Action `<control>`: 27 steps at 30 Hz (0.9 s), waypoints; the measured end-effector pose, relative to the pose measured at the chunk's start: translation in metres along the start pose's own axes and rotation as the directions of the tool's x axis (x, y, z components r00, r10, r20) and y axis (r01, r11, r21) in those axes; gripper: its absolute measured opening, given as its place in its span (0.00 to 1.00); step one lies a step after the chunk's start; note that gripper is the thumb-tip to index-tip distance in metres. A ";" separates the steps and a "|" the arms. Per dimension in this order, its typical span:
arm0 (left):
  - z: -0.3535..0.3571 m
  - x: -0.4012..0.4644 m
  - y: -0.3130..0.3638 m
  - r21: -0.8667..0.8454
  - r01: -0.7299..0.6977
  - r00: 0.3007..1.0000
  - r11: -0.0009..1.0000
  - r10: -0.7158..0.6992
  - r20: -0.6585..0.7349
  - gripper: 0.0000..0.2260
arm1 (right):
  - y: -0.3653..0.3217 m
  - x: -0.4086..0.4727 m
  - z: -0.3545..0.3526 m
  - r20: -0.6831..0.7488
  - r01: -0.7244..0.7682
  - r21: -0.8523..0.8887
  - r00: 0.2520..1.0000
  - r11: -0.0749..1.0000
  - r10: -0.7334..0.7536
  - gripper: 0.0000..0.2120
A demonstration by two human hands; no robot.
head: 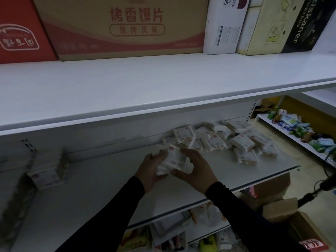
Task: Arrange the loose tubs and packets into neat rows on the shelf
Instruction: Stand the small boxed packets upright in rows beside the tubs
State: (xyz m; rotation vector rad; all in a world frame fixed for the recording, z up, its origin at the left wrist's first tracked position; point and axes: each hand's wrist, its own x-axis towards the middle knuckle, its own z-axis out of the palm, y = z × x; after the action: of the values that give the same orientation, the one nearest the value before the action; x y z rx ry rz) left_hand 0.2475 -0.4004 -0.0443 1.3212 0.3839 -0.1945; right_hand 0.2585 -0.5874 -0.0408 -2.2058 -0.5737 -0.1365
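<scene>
Both arms reach forward in black sleeves. The left hand and right hand sit close together, fingers curled round the same packet, left underneath, right from the side.

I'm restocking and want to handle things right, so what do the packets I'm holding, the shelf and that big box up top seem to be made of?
Packets, held by left hand and right hand: probably thin clear plastic wrap, glossy, over white contents.
Shelf: likely painted metal, smooth white, with a thin folded front edge.
Big box: corrugated cardboard, matte brown with red print.
</scene>
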 end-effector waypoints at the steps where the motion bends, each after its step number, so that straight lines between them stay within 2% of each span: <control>1: -0.001 0.001 0.001 -0.071 0.024 1.000 0.997 -0.025 -0.017 0.42 | 0.000 0.002 0.004 0.006 0.023 -0.008 1.000 1.000 -0.023 0.37; 3: 0.000 -0.001 0.004 -0.113 0.038 0.999 0.993 -0.042 -0.030 0.45 | 0.001 0.007 0.008 0.041 0.071 -0.016 0.997 0.997 -0.071 0.37; 5: -0.002 -0.002 0.004 -0.115 0.011 0.998 0.993 -0.018 -0.057 0.40 | 0.005 0.010 0.008 0.093 0.093 0.013 0.991 0.996 -0.093 0.36; 7: -0.005 -0.001 0.005 -0.148 0.004 0.995 0.989 -0.019 -0.101 0.38 | 0.011 0.016 0.006 0.073 0.054 0.059 0.996 0.997 -0.058 0.32; 9: -0.009 -0.001 0.007 -0.160 0.006 0.994 0.987 -0.023 -0.105 0.41 | 0.020 0.029 0.002 -0.084 -0.045 0.070 0.995 0.997 0.051 0.23; 10: -0.011 -0.002 0.009 -0.151 0.001 0.993 0.989 -0.018 -0.114 0.40 | 0.024 0.039 -0.001 -0.179 -0.096 0.023 0.979 0.995 0.099 0.20; 13: -0.020 -0.002 0.009 -0.153 -0.013 0.988 0.988 -0.010 -0.151 0.35 | 0.032 0.071 -0.008 -0.324 -0.267 -0.166 0.924 0.949 0.204 0.22; 17: -0.035 -0.005 0.008 -0.185 -0.030 0.979 0.982 -0.008 -0.202 0.25 | 0.034 0.106 -0.010 -0.242 -0.403 -0.451 0.914 0.796 0.325 0.39; 19: -0.042 -0.010 0.008 -0.179 -0.050 0.973 0.983 0.008 -0.229 0.27 | 0.037 0.117 -0.005 -0.189 -0.433 -0.518 0.899 0.738 0.395 0.44; 22: -0.051 -0.018 0.009 -0.174 -0.078 0.965 0.982 0.030 -0.262 0.32 | 0.040 0.123 0.004 -0.160 -0.410 -0.573 0.905 0.710 0.393 0.43; 25: -0.061 -0.025 0.010 -0.190 -0.106 0.954 0.976 0.046 -0.297 0.26 | 0.038 0.121 0.008 -0.167 -0.374 -0.567 0.925 0.734 0.342 0.37; 27: -0.064 -0.029 0.010 -0.198 -0.121 0.948 0.973 0.054 -0.315 0.23 | 0.031 0.118 0.005 -0.159 -0.362 -0.438 0.932 0.823 0.325 0.30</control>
State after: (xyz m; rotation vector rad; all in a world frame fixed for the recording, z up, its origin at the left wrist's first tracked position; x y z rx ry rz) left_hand 0.2144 -0.3382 -0.0366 1.1516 0.5920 0.1287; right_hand 0.3768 -0.5591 -0.0321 -2.7162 -0.0856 -0.1816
